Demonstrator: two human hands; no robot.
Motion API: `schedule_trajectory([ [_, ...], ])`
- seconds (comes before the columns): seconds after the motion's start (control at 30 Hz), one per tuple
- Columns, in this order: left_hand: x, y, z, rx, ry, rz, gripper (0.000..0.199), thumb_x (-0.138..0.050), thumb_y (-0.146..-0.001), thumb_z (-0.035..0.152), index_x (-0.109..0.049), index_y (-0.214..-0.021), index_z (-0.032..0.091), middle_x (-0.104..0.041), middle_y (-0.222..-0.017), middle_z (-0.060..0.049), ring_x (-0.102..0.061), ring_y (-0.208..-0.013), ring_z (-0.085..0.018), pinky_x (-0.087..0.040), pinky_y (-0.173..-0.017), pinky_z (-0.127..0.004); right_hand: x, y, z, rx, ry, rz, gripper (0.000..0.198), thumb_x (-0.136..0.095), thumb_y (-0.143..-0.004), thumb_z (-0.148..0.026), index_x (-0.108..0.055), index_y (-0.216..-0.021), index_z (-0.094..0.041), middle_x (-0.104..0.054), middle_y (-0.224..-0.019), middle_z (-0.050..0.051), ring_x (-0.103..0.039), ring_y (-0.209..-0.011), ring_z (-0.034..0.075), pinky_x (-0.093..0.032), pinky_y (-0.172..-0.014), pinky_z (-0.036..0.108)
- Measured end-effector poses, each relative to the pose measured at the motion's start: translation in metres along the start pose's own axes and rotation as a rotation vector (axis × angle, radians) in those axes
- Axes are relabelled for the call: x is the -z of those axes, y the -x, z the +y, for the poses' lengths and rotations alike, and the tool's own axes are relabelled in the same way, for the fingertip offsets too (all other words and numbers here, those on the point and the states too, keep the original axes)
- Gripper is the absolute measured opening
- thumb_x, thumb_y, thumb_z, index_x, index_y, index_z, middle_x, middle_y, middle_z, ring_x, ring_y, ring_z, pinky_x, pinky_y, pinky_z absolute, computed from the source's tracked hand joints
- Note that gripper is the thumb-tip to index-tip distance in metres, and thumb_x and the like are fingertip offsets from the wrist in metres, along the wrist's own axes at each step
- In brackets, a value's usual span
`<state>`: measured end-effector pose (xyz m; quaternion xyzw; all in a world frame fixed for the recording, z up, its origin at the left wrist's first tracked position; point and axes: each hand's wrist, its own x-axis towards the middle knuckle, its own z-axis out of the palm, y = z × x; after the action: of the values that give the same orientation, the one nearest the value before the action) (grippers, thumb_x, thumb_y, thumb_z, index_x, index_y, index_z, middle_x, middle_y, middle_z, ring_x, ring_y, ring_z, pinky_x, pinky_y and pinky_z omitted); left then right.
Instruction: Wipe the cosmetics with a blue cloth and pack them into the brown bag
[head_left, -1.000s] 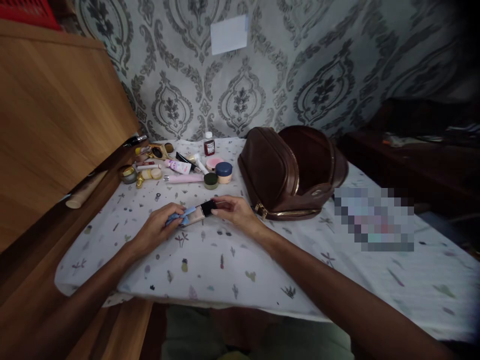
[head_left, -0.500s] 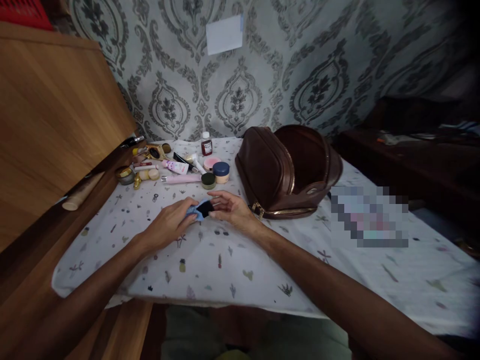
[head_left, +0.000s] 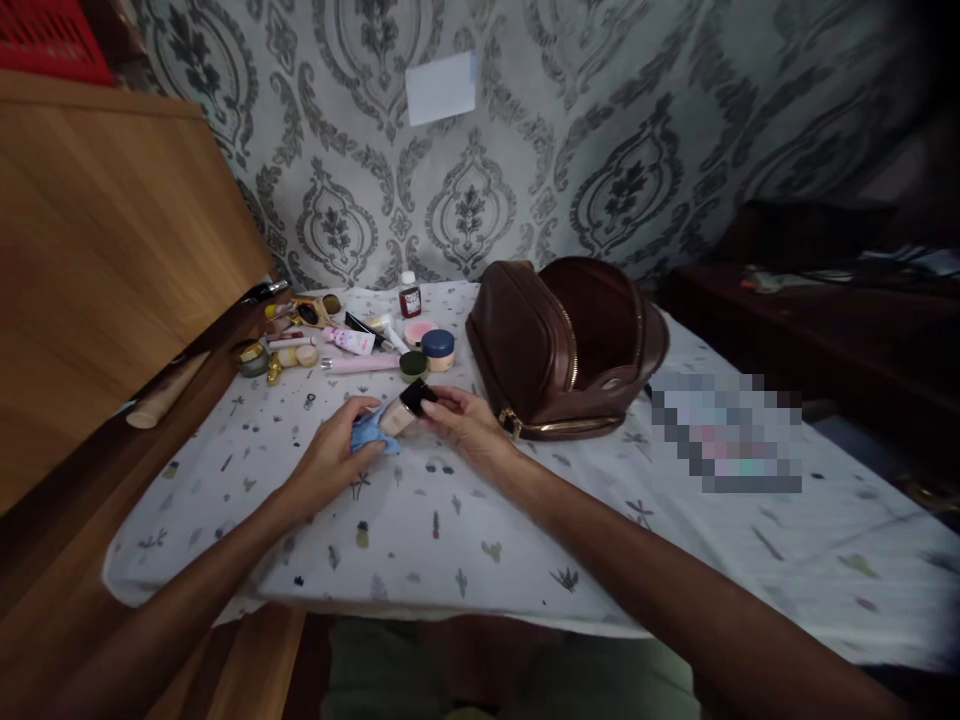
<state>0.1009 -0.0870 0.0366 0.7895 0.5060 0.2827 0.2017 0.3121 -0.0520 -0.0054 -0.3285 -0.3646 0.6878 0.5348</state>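
Between my two hands is a foundation bottle (head_left: 400,418) with a beige body and a black cap, held tilted above the table. My right hand (head_left: 472,425) pinches its black cap. A blue cloth (head_left: 367,432) wraps the bottle's lower end, and my left hand (head_left: 330,450) grips that cloth. Just beyond the bottle sits a dark green-lidded jar (head_left: 413,366). A brown leather bag (head_left: 525,340) lies to the right of my right hand, its zipper open and its inside dark.
Behind my hands are a navy-lidded jar (head_left: 438,349), a pink tube (head_left: 360,363), a small bottle with a white cap (head_left: 409,296) and several other cosmetics. A wooden cabinet (head_left: 127,240) borders the left side. A blurred flat item (head_left: 727,430) lies at right.
The bottle's black cap and beige body now show out of the blue cloth. My right hand has closed on the cap, where before its fingers were just at it.
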Motion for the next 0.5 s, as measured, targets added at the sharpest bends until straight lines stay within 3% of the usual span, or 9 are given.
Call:
schedule_trajectory([
  [0.13, -0.024, -0.018, 0.021, -0.041, -0.059, 0.136, 0.024, -0.058, -0.085, 0.030, -0.052, -0.106, 0.021, -0.063, -0.101, -0.005, -0.061, -0.094, -0.024, -0.048, -0.081, -0.035, -0.002, 0.004, -0.004, -0.004, -0.070, -0.068, 0.041, -0.091, -0.061, -0.038, -0.069, -0.089, -0.018, -0.072, -0.090, 0.003, -0.068, -0.084, 0.016, -0.056, -0.081, 0.030],
  [0.33, -0.028, -0.037, 0.039, -0.143, 0.012, 0.010, 0.015, -0.053, -0.093, 0.035, -0.057, -0.088, 0.021, -0.059, -0.073, 0.003, -0.054, -0.066, -0.016, -0.041, -0.065, -0.027, 0.004, 0.000, -0.009, 0.038, -0.047, 0.029, 0.045, -0.089, -0.060, -0.040, -0.069, -0.093, -0.019, -0.071, -0.085, 0.001, -0.065, -0.080, 0.015, -0.050, -0.073, 0.025],
  [0.4, -0.024, -0.043, 0.040, -0.127, 0.020, 0.090, 0.015, -0.053, -0.093, 0.035, -0.058, -0.089, 0.021, -0.059, -0.073, 0.003, -0.052, -0.064, -0.015, -0.039, -0.063, -0.026, 0.006, -0.001, -0.008, 0.036, -0.063, 0.055, 0.050, -0.091, -0.057, -0.038, -0.068, -0.098, -0.021, -0.071, -0.083, 0.000, -0.065, -0.079, 0.016, -0.050, -0.072, 0.025],
  [0.5, -0.022, -0.053, 0.038, -0.155, 0.013, 0.265, 0.014, -0.054, -0.093, 0.035, -0.057, -0.096, 0.022, -0.062, -0.087, -0.001, -0.056, -0.078, -0.017, -0.044, -0.072, -0.028, 0.006, -0.001, -0.007, 0.011, -0.090, 0.028, 0.056, -0.092, -0.056, -0.037, -0.066, -0.103, -0.023, -0.070, -0.079, -0.001, -0.066, -0.078, 0.017, -0.051, -0.071, 0.027],
])
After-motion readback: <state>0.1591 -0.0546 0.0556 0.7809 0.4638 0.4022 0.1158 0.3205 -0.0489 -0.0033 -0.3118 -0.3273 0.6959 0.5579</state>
